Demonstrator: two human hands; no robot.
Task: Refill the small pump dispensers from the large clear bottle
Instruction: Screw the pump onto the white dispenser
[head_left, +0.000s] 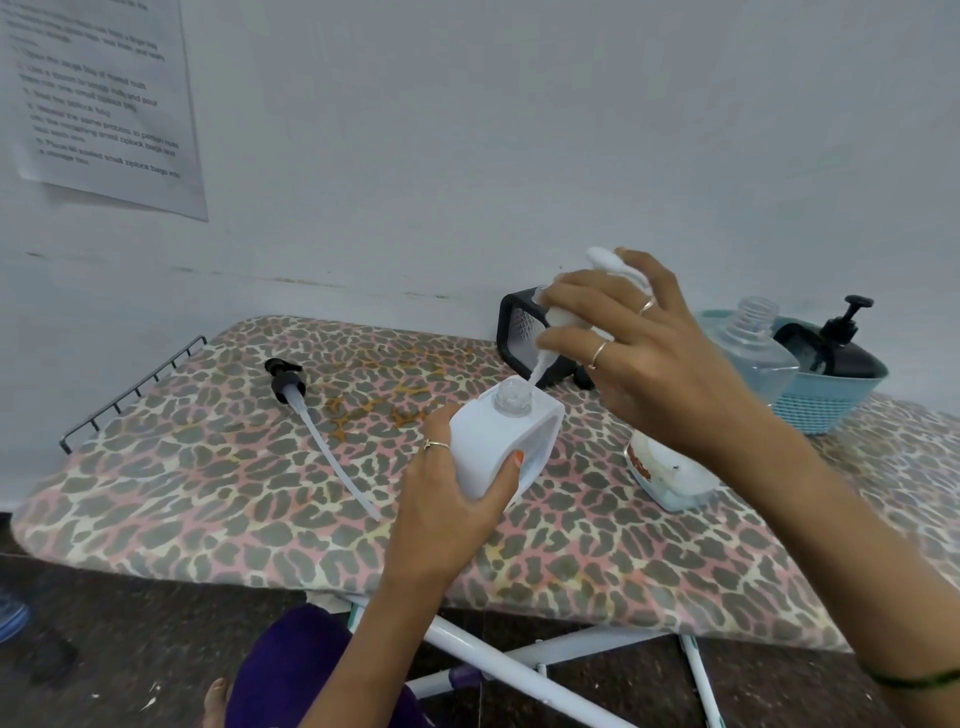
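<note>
Far left, a printed sheet (104, 104) is taped to the wall, text too blurred to read. Below it, an ironing board (208, 493) with a leopard-print cover serves as the work surface, with a wire rack (130, 389) at its left end. A black pump head (284, 382) lies on the cover left of centre, its clear dip tube trailing toward the near edge, well apart from both hands. Left hand (457, 499) grips a small white dispenser (506, 441) from its left and underside, fingers and thumb curled round the body; the bottle is tilted, its uncapped clear neck pointing up and away. Directly above that neck, right hand (639, 358) pinches a white pump head (597, 283) with fingers curled round it; the dip tube tip hangs at or just inside the neck opening, can't tell if it touches the rim. Behind the hands, against the wall, a black-framed object (519, 332) with mesh, mostly hidden. Under the right wrist, a labelled bottle (665, 473) sits on the board, largely covered by the arm. Right of the right hand, the large clear bottle (753, 353) stands uncapped at the left side of a teal basket (826, 410), can't tell if inside or just beside it; neither hand touches it. A black pump dispenser (841, 348) sits in the basket.
</note>
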